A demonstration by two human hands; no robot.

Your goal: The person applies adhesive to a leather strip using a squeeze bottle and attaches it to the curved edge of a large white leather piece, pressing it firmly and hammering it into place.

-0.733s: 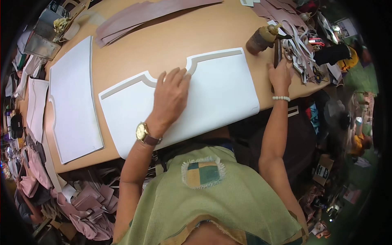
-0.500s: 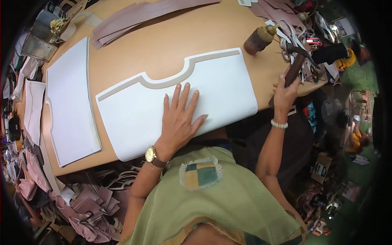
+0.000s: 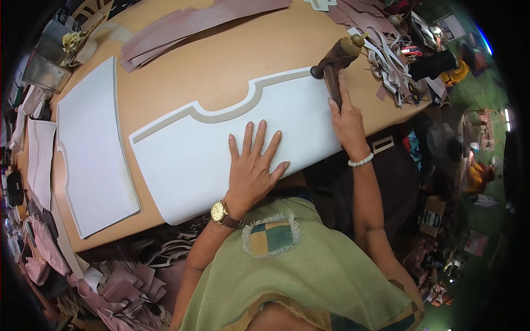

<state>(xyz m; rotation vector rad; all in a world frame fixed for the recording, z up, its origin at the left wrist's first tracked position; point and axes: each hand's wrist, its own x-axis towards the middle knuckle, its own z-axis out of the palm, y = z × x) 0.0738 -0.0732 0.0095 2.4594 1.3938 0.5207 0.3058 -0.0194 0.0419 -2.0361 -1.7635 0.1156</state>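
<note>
A white sheet (image 3: 193, 160) with a grey strip (image 3: 165, 122) along its notched far edge lies on the tan table. My left hand (image 3: 251, 165) rests flat on it, fingers spread, below the notch. My right hand (image 3: 349, 124) grips a hammer (image 3: 332, 83) by its dark handle. The hammer's head is over the far right corner of the sheet; whether it touches cannot be told. Directly behind it stands a brown bottle with a yellowish nozzle (image 3: 349, 45), partly hidden by the hammer.
To the left lies another white panel (image 3: 94, 154). Mauve strips (image 3: 187, 30) spread along the far side. Offcuts (image 3: 389, 69) are heaped at the table's right end. A metal tin (image 3: 49, 71) stands at the far left. Mauve scraps (image 3: 127, 292) pile below the table's left front edge.
My right hand has swung the hammer leftward from beside the offcuts to the sheet's far right corner. My left hand has shifted slightly right and nearer, still flat on the sheet.
</note>
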